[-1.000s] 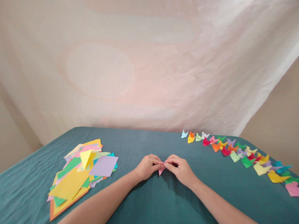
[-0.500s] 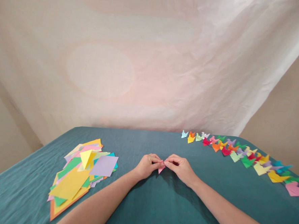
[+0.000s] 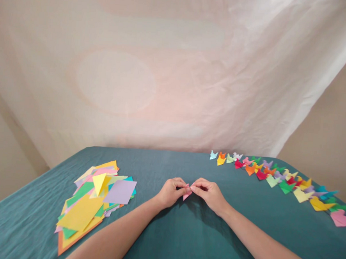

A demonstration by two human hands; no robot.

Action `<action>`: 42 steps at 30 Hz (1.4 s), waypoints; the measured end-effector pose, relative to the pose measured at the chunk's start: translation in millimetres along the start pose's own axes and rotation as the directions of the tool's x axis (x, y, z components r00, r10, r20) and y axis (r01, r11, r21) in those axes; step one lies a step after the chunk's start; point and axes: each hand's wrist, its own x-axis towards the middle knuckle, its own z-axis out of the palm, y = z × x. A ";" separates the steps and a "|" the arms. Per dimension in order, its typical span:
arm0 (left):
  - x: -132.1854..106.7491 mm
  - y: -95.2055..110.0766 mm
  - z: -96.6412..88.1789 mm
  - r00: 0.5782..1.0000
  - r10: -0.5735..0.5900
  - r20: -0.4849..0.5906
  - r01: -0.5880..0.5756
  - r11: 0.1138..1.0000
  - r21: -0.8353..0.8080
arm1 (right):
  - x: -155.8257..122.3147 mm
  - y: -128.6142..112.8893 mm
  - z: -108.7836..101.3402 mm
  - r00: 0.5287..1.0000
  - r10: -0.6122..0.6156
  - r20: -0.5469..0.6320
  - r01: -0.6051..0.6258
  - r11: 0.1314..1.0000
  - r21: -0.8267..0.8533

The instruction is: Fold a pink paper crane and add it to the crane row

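Note:
A small folded piece of pink paper (image 3: 187, 194) is held between my two hands, around the middle of the table. My left hand (image 3: 171, 192) pinches it from the left with thumb and fingers. From the right, my right hand (image 3: 209, 193) grips its other side with thumb and forefinger. The fingertips of both hands nearly meet and cover the paper's upper part. Its pointed lower end shows below them.
A loose pile of coloured paper sheets (image 3: 80, 213) lies on the left, a lilac square (image 3: 121, 192) at its right edge. Rows of folded paper birds (image 3: 286, 187) run along the right side of the green tablecloth (image 3: 166, 238). Behind hangs a pale cloth (image 3: 176, 75).
The pink paper has tilted very slightly between my fingers. Both hands stay almost where they were, and everything else is unchanged.

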 end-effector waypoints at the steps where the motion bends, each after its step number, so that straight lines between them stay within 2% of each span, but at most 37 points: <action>1: 0.1 0.3 0.1 1.000 -0.002 -0.001 0.002 1.000 0.000 | -0.1 -0.7 -0.2 1.000 0.000 0.001 0.000 1.000 0.004; 15: 0.5 10.6 0.3 0.999 -0.013 -0.034 0.014 1.000 0.018 | -0.2 -0.1 1.3 1.000 -0.025 -0.016 0.026 0.999 0.028; 22: 0.4 10.3 0.5 0.994 -0.014 -0.108 0.018 0.999 0.031 | 0.7 3.8 4.0 1.000 0.013 -0.011 -0.013 0.998 0.058; 27: 0.8 9.6 -0.5 0.988 -0.010 -0.152 0.016 0.999 0.039 | 1.3 7.5 5.5 1.000 0.006 -0.001 -0.006 1.000 -0.003; 42: 0.2 6.3 2.7 0.986 0.042 -0.162 -0.029 0.996 0.079 | 1.1 6.6 8.0 0.999 -0.030 -0.034 0.028 0.998 -0.055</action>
